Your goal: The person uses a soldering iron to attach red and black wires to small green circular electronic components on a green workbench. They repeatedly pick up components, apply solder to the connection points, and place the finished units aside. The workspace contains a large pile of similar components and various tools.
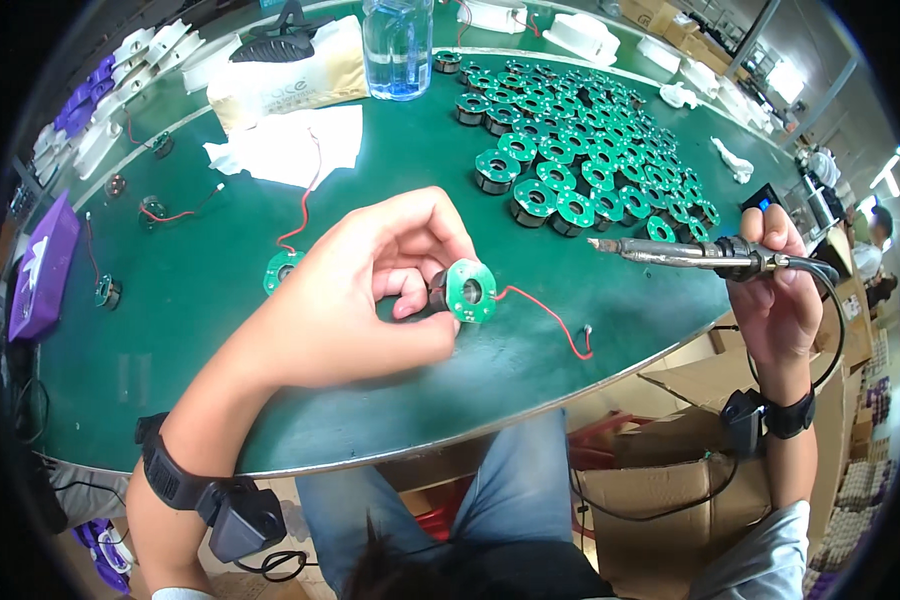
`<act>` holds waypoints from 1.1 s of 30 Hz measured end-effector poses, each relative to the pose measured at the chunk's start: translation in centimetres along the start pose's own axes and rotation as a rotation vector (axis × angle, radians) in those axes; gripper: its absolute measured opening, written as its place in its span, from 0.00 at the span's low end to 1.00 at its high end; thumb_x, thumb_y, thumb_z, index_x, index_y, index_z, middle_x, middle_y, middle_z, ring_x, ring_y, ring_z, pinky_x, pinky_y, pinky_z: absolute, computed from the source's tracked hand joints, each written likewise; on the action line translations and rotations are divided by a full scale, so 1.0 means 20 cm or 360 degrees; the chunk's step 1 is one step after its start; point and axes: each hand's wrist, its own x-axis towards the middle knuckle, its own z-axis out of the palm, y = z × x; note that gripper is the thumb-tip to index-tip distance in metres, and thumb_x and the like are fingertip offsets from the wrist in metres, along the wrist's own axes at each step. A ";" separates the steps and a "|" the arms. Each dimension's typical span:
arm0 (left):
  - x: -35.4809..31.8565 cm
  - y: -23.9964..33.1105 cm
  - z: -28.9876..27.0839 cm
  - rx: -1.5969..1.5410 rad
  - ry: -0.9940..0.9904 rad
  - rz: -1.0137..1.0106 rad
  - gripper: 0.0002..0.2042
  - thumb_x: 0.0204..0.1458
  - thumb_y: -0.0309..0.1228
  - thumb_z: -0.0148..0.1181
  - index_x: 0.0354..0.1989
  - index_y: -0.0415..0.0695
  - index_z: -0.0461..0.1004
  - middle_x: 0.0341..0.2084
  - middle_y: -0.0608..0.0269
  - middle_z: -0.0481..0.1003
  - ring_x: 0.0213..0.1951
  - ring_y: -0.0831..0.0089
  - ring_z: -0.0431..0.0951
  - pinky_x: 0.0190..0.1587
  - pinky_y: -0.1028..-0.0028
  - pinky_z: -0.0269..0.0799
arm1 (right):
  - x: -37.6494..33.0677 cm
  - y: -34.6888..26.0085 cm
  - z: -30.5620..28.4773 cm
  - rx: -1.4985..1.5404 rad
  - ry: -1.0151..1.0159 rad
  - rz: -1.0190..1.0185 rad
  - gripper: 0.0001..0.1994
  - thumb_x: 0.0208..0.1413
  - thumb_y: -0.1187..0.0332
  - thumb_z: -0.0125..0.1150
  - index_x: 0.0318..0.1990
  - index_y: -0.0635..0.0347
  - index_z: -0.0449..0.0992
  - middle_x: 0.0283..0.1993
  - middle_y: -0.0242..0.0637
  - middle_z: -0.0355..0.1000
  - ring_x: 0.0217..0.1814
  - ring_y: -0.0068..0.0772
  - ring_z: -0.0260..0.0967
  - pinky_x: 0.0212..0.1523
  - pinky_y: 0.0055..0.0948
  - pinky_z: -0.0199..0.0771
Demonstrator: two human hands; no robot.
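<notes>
**Coil board in one hand, soldering iron in the other**

I start with the green table (270,390), which fills most of my view and curves away toward twelve o'clock. Below its near edge, at five o'clock, I see open cardboard boxes (670,470).

Toward one o'clock on the table lies a dense cluster of finished coils (580,140), each topped with a round green board. At twelve o'clock stands a clear water bottle (398,45), and at eleven o'clock a white tissue (285,145) lies flat beside a pale packet (290,80). A purple box (42,265) sits at nine o'clock near the table's rim.

My left hand (360,290) is at the centre, its fingers closed around a small coil with a round green circuit board (470,291), held above the table with the board face turned to three o'clock. A red wire (555,320) trails from it down to the table.

My right hand (775,295), at three o'clock, has its fingers wrapped around a soldering iron (690,254). Its tip points to nine o'clock, near the board but apart from it.

A loose green board (282,270) lies just beside my left hand at nine o'clock.
</notes>
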 end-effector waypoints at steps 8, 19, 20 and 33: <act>0.01 -0.01 -0.04 -0.0177 -0.0199 0.0019 0.15 0.46 0.25 0.53 0.44 0.36 0.67 0.35 0.66 0.68 0.37 0.83 0.66 0.41 0.83 0.62 | -0.01 0.01 0.03 0.0046 -0.0100 0.0048 0.11 0.42 0.67 0.56 0.31 0.58 0.62 0.25 0.32 0.56 0.13 0.13 0.47 0.11 0.10 0.46; 0.05 0.02 -0.01 0.0239 -0.0232 -0.0046 0.11 0.52 0.31 0.47 0.39 0.37 0.68 0.28 0.67 0.66 0.32 0.82 0.65 0.36 0.81 0.62 | -0.02 0.03 0.06 -0.0103 -0.0200 -0.0023 0.14 0.38 0.68 0.60 0.30 0.57 0.61 0.24 0.33 0.58 0.13 0.12 0.49 0.12 0.10 0.50; 0.05 0.03 -0.01 0.0367 -0.0268 -0.0047 0.11 0.51 0.30 0.48 0.39 0.37 0.69 0.27 0.67 0.66 0.32 0.81 0.65 0.36 0.80 0.63 | -0.02 0.03 0.07 -0.0099 -0.0194 -0.0015 0.14 0.38 0.68 0.60 0.30 0.57 0.61 0.24 0.33 0.58 0.13 0.12 0.49 0.12 0.10 0.50; 0.10 0.01 -0.01 0.0486 0.0005 -0.0025 0.06 0.48 0.25 0.53 0.30 0.34 0.72 0.27 0.64 0.69 0.31 0.81 0.69 0.33 0.83 0.65 | -0.01 0.03 0.05 -0.0098 -0.0168 0.0024 0.14 0.39 0.67 0.59 0.30 0.56 0.60 0.24 0.32 0.57 0.13 0.12 0.49 0.12 0.10 0.49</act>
